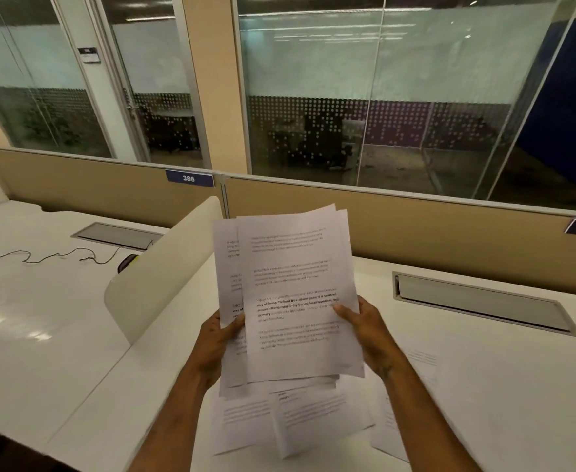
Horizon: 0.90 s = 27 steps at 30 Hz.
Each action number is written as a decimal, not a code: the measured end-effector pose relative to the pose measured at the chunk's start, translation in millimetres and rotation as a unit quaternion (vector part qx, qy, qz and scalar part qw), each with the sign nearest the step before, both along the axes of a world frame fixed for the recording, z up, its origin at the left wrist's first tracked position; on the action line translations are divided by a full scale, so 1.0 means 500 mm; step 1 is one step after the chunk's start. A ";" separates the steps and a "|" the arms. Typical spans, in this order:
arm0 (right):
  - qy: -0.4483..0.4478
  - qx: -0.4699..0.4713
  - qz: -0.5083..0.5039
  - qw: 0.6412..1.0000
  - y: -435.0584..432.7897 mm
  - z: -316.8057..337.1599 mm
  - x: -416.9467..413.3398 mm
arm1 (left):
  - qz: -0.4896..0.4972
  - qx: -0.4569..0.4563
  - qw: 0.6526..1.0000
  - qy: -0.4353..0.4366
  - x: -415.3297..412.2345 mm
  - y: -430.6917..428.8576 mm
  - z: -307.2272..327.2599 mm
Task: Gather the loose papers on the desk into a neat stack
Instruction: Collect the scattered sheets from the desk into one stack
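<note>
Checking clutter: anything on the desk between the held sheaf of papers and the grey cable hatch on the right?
Head view: bare white desk between the held white paper sheaf and the grey cable hatch.

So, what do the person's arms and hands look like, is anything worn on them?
Both hands, left and right, are bare: no gloves, rings, watch or bracelet visible. The forearms are bare too, with no sleeve showing up to the picture's bottom edge.

Dim, warm indoor light; ceiling lights glare on the glass wall (382, 80); edges bow, printed text perhaps slightly blurred.
</note>
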State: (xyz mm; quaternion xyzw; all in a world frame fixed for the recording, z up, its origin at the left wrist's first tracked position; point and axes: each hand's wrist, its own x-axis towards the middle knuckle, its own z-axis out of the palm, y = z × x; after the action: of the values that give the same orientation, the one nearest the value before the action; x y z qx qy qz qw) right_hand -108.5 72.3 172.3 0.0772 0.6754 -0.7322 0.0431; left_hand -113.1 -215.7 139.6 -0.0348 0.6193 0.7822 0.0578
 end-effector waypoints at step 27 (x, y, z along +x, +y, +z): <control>-0.126 0.398 0.014 0.909 0.028 -0.232 -0.001 | 0.125 -0.015 0.991 -0.042 0.207 -0.180 -0.061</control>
State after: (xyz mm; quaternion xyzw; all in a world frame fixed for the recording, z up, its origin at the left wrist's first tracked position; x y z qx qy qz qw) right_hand -109.1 86.2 56.1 0.1701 0.9006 -0.3864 0.1033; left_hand -9.4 -305.9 109.0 -0.1456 0.6190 0.7716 -0.0156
